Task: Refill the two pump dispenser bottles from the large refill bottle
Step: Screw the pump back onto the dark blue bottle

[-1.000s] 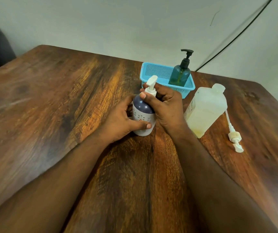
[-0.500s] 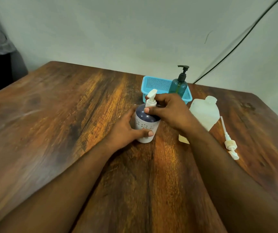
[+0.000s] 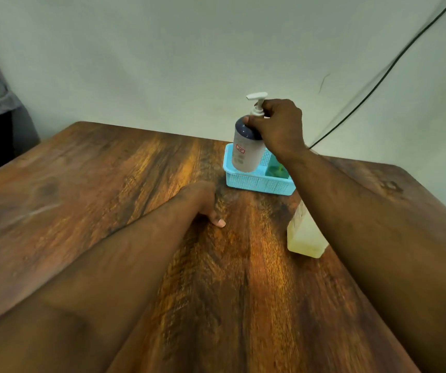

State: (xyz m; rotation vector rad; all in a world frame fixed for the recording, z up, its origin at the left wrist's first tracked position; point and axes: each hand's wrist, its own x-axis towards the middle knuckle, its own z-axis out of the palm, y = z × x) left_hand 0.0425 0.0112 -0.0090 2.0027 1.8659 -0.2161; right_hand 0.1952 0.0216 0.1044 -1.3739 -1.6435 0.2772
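The wooden table (image 3: pixel 108 211) fills most of the view, dark brown with orange streaks, its far edge meeting a pale wall. Both bare forearms reach out over it from the near side. At the right, the large refill bottle (image 3: pixel 304 232) stands on the table, translucent with pale yellow liquid in its base; the right forearm hides its upper part. Near the far edge sits a light blue perforated basket (image 3: pixel 259 183), and a green bottle (image 3: pixel 277 170) shows partly inside its right end, mostly hidden by the arm. The right hand (image 3: pixel 278 127) grips the white and navy pump bottle (image 3: pixel 244 149) by its dark shoulder and neck, fingers curled round the collar under the white pump head, holding it upright with its base at the left end of the basket, at rim height. The left hand (image 3: pixel 203 200) rests on the table just in front of the basket, fingers curled under and holding nothing, thumb tip against the wood.
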